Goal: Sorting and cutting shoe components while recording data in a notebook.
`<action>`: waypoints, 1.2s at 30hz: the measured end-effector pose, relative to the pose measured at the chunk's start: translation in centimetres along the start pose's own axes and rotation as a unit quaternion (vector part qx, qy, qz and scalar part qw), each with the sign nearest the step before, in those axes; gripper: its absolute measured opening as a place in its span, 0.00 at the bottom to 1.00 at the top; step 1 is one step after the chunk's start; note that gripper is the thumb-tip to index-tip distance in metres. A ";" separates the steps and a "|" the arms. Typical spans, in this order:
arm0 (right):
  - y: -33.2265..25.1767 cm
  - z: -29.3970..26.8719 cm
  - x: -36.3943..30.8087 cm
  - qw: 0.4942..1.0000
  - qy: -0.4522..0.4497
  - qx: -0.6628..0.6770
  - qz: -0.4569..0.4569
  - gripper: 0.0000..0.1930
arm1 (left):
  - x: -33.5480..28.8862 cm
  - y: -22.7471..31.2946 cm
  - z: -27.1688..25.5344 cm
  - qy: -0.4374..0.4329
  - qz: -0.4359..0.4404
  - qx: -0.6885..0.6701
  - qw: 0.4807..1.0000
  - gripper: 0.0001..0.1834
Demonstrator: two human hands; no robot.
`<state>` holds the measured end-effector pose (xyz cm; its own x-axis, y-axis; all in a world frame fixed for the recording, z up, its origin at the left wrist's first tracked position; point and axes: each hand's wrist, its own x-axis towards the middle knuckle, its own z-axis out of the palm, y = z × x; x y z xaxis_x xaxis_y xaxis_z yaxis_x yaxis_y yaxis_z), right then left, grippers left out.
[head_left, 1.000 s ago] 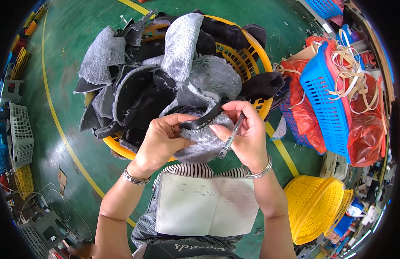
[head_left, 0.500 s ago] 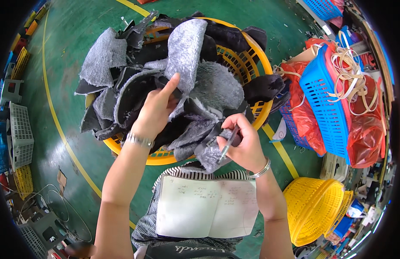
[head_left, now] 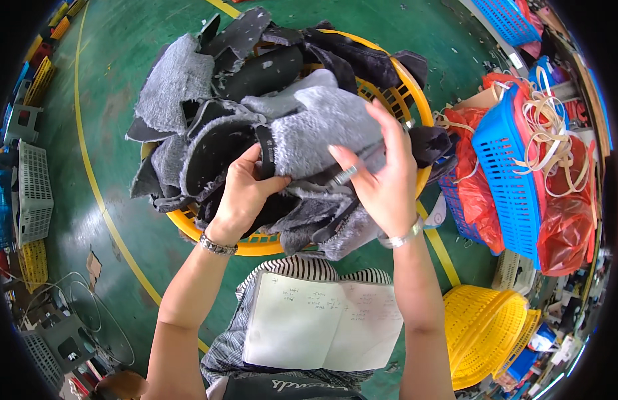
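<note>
My left hand (head_left: 245, 195) pinches the black edge of a grey plush piece (head_left: 312, 130) between thumb and fingers. The piece is raised over the pile, with its fluffy side up. My right hand (head_left: 391, 190) is at the piece's right side, thumb and forefinger spread apart. A slim pen (head_left: 341, 177) lies across that hand, its front end showing by the thumb; the grip on it is partly hidden. Below and around are more grey plush pieces (head_left: 174, 87) with black backing, heaped in a round yellow basket (head_left: 255, 247).
An open notebook (head_left: 289, 333) with handwriting lies on my lap. Blue baskets (head_left: 505, 173) with red bags and pale straps (head_left: 549, 127) stand at the right. Yellow baskets (head_left: 482, 333) lie at the lower right. Crates (head_left: 34, 193) and a cable (head_left: 102, 313) are along the left.
The plush piece has been turned from upright to lying across, its fluffy side up. My right hand has risen from the basket's near edge to the piece, its thumb and forefinger spreading.
</note>
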<state>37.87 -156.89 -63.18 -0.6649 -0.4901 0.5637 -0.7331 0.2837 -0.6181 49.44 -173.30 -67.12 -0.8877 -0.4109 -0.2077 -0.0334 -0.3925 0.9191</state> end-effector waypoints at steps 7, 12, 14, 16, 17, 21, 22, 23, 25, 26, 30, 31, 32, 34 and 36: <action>0.6 0.8 0.4 0.940 -0.159 0.233 0.190 0.21 | -2.0 4.4 -0.3 -0.148 -0.058 0.117 0.980 0.21; 0.7 -3.8 -3.5 0.955 -0.147 0.102 0.237 0.15 | -2.7 3.5 0.6 -0.095 0.219 0.415 0.878 0.38; 1.9 -5.0 -5.1 0.955 -0.143 0.059 0.254 0.15 | -2.3 3.7 0.6 0.113 0.258 0.609 0.741 0.41; 2.5 -5.4 -5.9 0.951 -0.106 0.099 0.274 0.15 | -1.9 2.6 -1.7 0.074 0.226 0.676 0.697 0.31; 3.3 -5.6 -6.2 0.964 -0.097 0.053 0.241 0.15 | -1.8 2.2 -2.4 0.032 0.225 0.656 0.720 0.26; 5.3 -5.5 -5.6 0.954 -0.090 -0.144 0.248 0.16 | -2.9 0.9 -1.3 -0.157 0.262 0.575 0.759 0.16; 5.4 -5.2 -5.4 0.953 -0.089 -0.145 0.249 0.16 | -3.3 1.0 -0.8 -0.182 0.239 0.516 0.802 0.18; 5.6 -4.9 -5.2 0.965 -0.090 -0.140 0.204 0.16 | -2.7 1.6 -0.6 -0.128 0.276 0.516 0.801 0.18; 5.7 -4.2 -5.4 0.973 -0.096 -0.151 0.148 0.17 | -0.4 4.0 -0.4 -0.018 0.344 0.550 0.761 0.17; 5.4 -3.7 -5.8 0.970 -0.113 -0.159 0.146 0.18 | 1.3 5.0 -0.4 0.031 0.385 0.567 0.727 0.13; 4.0 -2.5 -7.1 0.965 -0.126 -0.215 0.077 0.20 | 9.9 7.9 -1.6 0.090 0.451 0.674 0.578 0.16; 3.8 -2.5 -7.3 0.970 -0.111 -0.207 0.063 0.20 | 11.7 7.8 -2.3 0.029 0.405 0.756 0.513 0.20; 3.9 -2.7 -7.6 0.973 -0.096 -0.202 0.052 0.20 | 11.8 8.4 -1.5 -0.034 0.354 0.825 0.440 0.24; 3.9 -3.5 -7.7 0.970 -0.078 -0.225 0.045 0.20 | 10.8 9.1 -0.4 -0.111 0.210 0.878 0.415 0.26; 4.2 -4.5 -7.8 0.966 -0.075 -0.245 0.042 0.21 | 8.1 9.7 0.6 -0.170 0.060 0.894 0.409 0.29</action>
<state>39.33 -148.13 -67.69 -0.7231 -0.5517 0.4156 -0.6821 0.6653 -0.3036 41.67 -179.94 -59.71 -0.9344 -0.0812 -0.3469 0.0071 0.9693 -0.2460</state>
